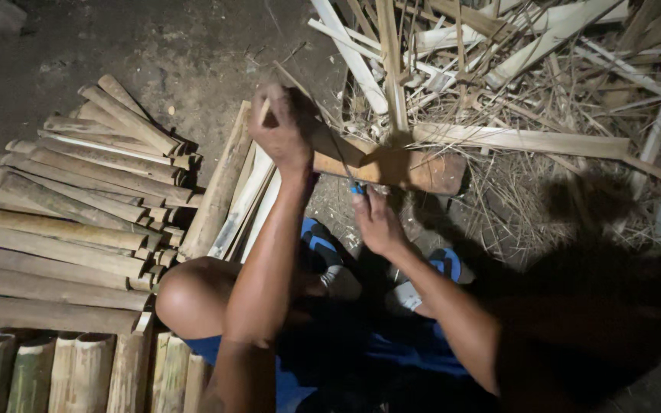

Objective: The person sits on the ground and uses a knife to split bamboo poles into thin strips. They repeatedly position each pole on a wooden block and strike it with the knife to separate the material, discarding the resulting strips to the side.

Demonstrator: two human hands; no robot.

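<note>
My left hand [281, 130] is raised and closed around the top of a thin bamboo strip [323, 126] that slants down to the right. Below it, my right hand [376, 222] grips a blue-handled knife [356, 188] whose blade runs up along the strip. Both hands work over a short wooden block [422, 170] lying on the dirt floor. My left knee [193, 294] and blue-strapped sandals [321, 245] show beneath the hands.
A stack of split bamboo slats [70, 206] lies at the left, with rounded bamboo sections [55, 375] along the bottom left. A few pale flat strips [242, 199] lean beside my knee. A tangle of bamboo offcuts and shavings [545, 84] covers the ground at the upper right.
</note>
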